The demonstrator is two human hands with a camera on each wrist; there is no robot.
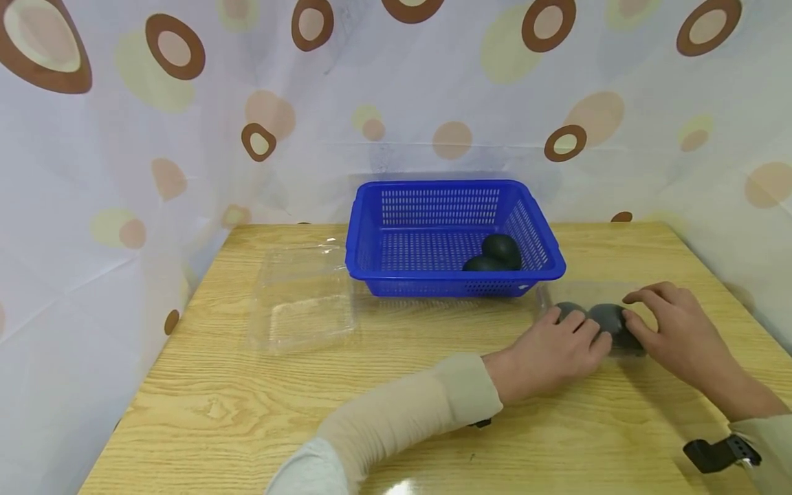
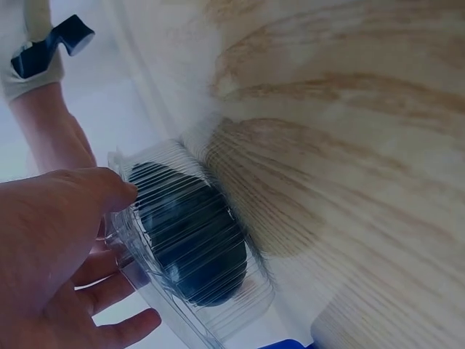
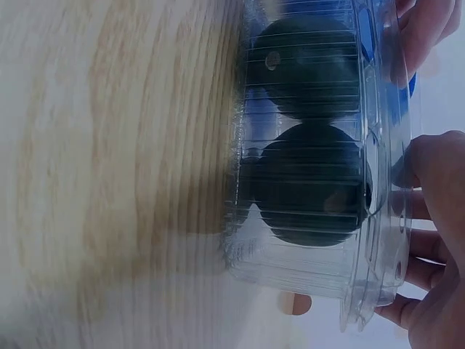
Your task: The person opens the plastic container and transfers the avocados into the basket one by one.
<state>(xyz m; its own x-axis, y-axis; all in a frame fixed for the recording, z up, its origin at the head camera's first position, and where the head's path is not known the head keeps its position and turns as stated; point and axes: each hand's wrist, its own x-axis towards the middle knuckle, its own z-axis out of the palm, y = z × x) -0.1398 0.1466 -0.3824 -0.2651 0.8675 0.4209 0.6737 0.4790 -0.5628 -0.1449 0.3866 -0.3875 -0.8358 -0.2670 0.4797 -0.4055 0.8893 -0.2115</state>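
Observation:
A clear plastic clamshell container (image 3: pixel 298 280) on the table at the right holds dark green avocados (image 1: pixel 608 317). Two of them show through its ribbed wall in the right wrist view. My left hand (image 1: pixel 559 352) has its fingers curled over the container's near left part. In the left wrist view its thumb lies on the rim beside an avocado (image 2: pixel 190 236). My right hand (image 1: pixel 687 337) curves its thumb and fingers about the container's right end, with the thumb close to an avocado. Whether the lid is fastened cannot be made out.
A blue plastic basket (image 1: pixel 454 275) stands at the back middle, with two avocados (image 1: pixel 501 251) in its right corner. Another clear plastic container (image 1: pixel 309 323) lies left of it on the wooden table (image 1: pixel 247 412). A patterned curtain (image 1: pixel 408 89) hangs behind.

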